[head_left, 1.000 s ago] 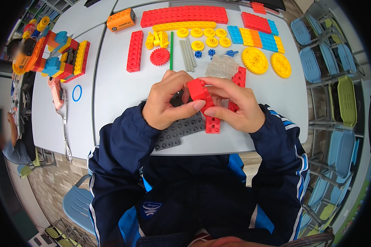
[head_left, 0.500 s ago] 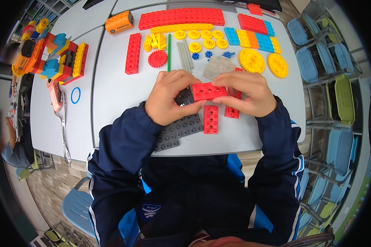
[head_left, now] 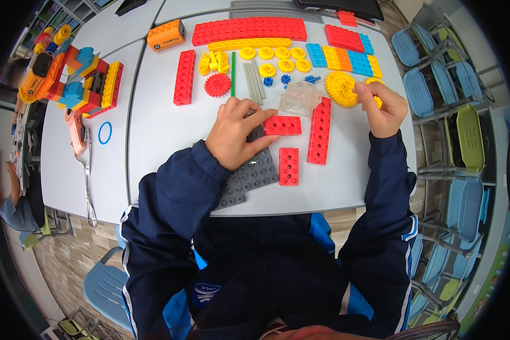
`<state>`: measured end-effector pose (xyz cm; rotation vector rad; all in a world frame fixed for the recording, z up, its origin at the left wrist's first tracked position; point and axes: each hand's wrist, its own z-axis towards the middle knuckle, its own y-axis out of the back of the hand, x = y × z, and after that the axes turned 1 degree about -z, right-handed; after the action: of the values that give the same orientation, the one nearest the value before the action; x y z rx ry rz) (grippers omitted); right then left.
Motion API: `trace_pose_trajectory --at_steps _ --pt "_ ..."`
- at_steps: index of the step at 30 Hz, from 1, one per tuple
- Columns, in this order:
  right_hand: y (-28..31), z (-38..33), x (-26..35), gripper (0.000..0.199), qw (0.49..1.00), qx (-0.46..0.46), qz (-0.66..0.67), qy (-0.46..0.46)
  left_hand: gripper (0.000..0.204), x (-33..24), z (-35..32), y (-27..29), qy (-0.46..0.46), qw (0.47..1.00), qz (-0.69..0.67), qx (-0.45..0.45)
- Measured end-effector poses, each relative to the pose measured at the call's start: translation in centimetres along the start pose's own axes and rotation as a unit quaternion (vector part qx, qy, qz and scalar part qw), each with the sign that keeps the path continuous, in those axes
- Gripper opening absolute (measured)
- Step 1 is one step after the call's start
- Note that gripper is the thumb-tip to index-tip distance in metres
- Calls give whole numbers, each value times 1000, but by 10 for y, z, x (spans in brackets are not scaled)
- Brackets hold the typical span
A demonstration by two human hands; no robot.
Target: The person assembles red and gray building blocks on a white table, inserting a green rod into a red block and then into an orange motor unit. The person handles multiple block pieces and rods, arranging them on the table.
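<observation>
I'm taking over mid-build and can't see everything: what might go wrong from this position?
The left hand pins only one end of the small red brick, so it could pivot off the grey plate. The right hand reaches among the yellow gears near the table's right edge and could knock one off. Its sleeve could drag the long red beam.

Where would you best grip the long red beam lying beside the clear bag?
Pinch the long red beam across its two long sides near the middle, coming from above: it lies flat, the right side is bare table, and the ends are narrow.
</observation>
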<state>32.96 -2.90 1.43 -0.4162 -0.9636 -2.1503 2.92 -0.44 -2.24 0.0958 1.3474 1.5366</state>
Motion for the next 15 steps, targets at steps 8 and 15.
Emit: trace_pose_trajectory --at_steps 8,15 --pt "-9 -18 -5 34 980 179 5 -89 45 -4 0 0 4 999 37 29" --pt "-9 -15 -3 109 927 359 -109 -8 58 -5 -1 0 7 998 49 26"
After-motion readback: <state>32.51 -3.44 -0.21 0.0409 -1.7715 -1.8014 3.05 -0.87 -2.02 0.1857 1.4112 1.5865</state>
